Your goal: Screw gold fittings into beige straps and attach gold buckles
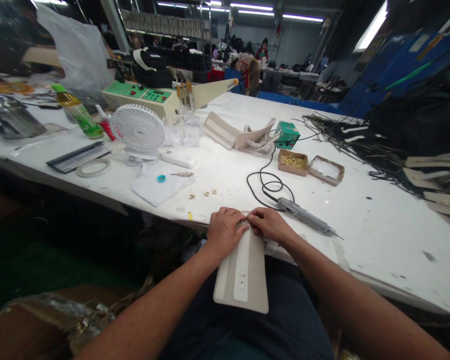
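Note:
A flat beige panel (260, 280) with a pale strip down its middle slopes from the table edge onto my lap. My left hand (225, 231) is closed on the panel's upper left side, thumb lying across the strip. At the top of the strip my right hand (267, 223) pinches with thumb and fingertips close to the left thumb; what sits between those fingertips is too small to make out. Near the panel's lower end the strip has a small slot and hole. A grey electric screwdriver (305, 216) lies right of my right hand, its cable looping behind.
Small gold fittings (207, 193) lie beyond my left hand. Farther back are a box of gold pieces (293, 161), a box of white pieces (326, 169), a green power box (288, 134), folded beige panels (240, 134) and a white fan (138, 129). Black straps (345, 140) pile up at right.

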Action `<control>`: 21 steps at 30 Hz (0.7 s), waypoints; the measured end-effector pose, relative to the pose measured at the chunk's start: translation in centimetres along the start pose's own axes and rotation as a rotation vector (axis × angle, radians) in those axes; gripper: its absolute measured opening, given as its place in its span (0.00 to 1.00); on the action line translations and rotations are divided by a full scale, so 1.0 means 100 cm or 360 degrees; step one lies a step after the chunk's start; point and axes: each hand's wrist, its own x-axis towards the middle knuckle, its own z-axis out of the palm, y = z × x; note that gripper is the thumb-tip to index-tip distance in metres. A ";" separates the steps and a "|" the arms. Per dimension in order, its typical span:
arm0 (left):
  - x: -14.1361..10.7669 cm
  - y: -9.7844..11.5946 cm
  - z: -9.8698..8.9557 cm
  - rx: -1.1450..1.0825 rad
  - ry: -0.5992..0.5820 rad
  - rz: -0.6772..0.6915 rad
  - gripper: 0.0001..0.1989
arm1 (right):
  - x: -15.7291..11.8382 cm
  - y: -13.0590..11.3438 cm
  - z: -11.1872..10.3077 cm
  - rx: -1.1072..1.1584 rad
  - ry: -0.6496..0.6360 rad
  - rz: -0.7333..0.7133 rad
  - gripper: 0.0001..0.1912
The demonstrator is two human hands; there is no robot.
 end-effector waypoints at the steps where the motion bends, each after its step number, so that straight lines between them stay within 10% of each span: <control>1: 0.000 0.000 0.000 0.0005 -0.0004 -0.0002 0.08 | -0.002 -0.002 -0.002 -0.0010 0.0011 -0.0013 0.14; 9: 0.005 -0.001 -0.003 0.0024 -0.0062 0.0005 0.07 | -0.039 0.042 -0.077 -0.1118 0.1037 -0.0305 0.21; 16: 0.007 -0.001 -0.003 0.0014 -0.0087 -0.0024 0.07 | -0.034 0.092 -0.115 -0.1644 0.0752 0.0003 0.22; 21: 0.006 -0.002 -0.003 -0.0014 -0.0088 -0.0027 0.08 | -0.033 0.071 -0.114 -0.0904 0.0768 -0.0061 0.23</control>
